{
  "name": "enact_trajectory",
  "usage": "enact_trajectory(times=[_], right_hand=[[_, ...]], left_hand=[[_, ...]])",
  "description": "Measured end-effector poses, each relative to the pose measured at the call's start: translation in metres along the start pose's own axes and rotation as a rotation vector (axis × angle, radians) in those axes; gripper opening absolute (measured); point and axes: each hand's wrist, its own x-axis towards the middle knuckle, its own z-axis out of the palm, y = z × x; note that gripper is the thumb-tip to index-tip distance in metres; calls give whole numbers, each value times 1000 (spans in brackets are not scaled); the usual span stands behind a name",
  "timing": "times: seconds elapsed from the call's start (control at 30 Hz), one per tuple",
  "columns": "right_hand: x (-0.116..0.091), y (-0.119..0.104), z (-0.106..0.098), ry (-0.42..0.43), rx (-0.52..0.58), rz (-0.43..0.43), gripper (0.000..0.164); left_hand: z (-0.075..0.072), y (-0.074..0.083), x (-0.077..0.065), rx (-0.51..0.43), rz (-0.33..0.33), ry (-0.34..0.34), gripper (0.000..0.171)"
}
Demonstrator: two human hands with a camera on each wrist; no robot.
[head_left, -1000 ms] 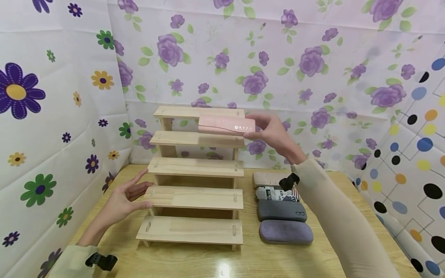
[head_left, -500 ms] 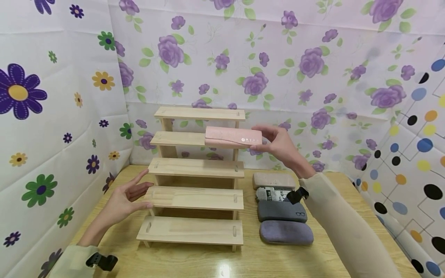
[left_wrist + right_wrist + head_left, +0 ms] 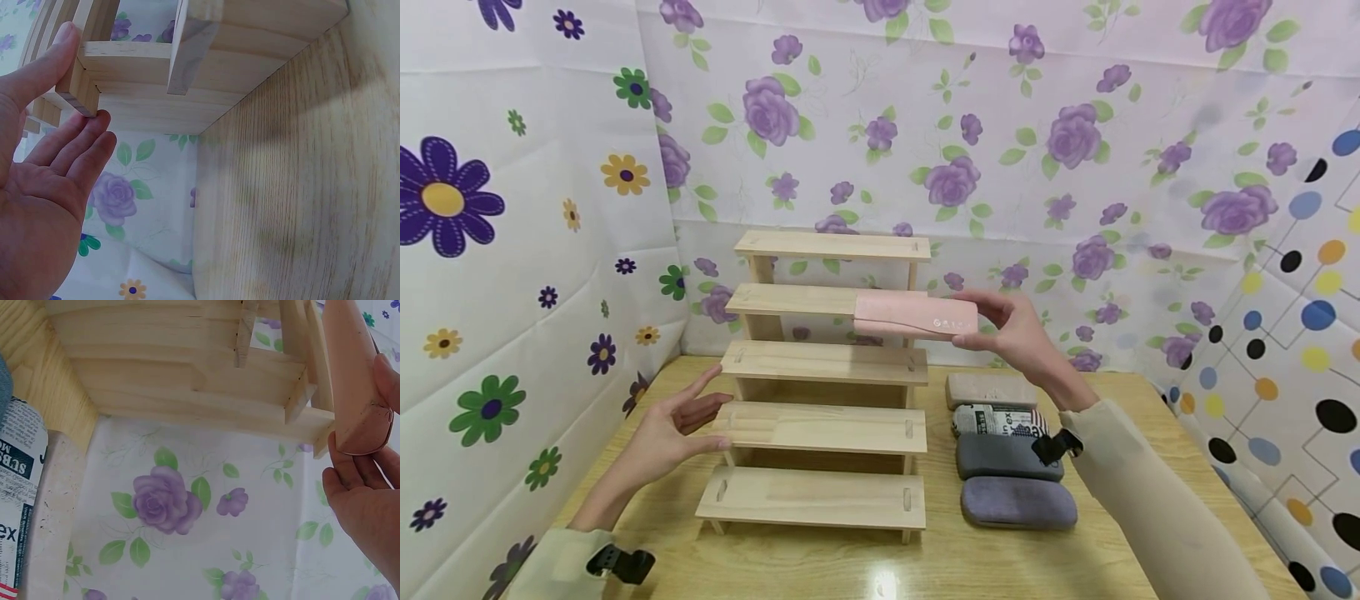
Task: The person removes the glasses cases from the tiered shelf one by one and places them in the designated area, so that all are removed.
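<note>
My right hand (image 3: 1018, 337) pinches a pink glasses case (image 3: 902, 312) by its right end, thumb below and fingers above. The case hangs level in front of the right part of the second tier from the top of a wooden stepped shelf (image 3: 820, 358). In the right wrist view, fingers curl round the end of the pink case (image 3: 356, 381). My left hand (image 3: 670, 425) is at the shelf's left side. In the left wrist view, the thumb and nearly straight fingers of that hand (image 3: 44, 206) touch a board's end from two sides.
Right of the shelf, several glasses cases lie in a column on the wooden table (image 3: 820, 571): a beige one (image 3: 988, 389), a newsprint-patterned one (image 3: 985, 419), a dark grey one (image 3: 1000, 457) and a purple-blue one (image 3: 1018, 502). Flower-printed cloth (image 3: 865, 100) hangs behind.
My right hand has carried the pink glasses case down and slightly right, from the top tier's level to just below the second. The left hand has stayed in place.
</note>
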Motion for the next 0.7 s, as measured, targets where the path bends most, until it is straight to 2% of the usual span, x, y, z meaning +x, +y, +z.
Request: enact_trajectory(times=[0.33,0.7], right_hand=[[-22,10,-8,12,-45,28,63],[-46,20,-17,10,-41,32,64]], left_hand=[[0,1,0,19,2,3,101],[0,1,0,7,12,-3,102]])
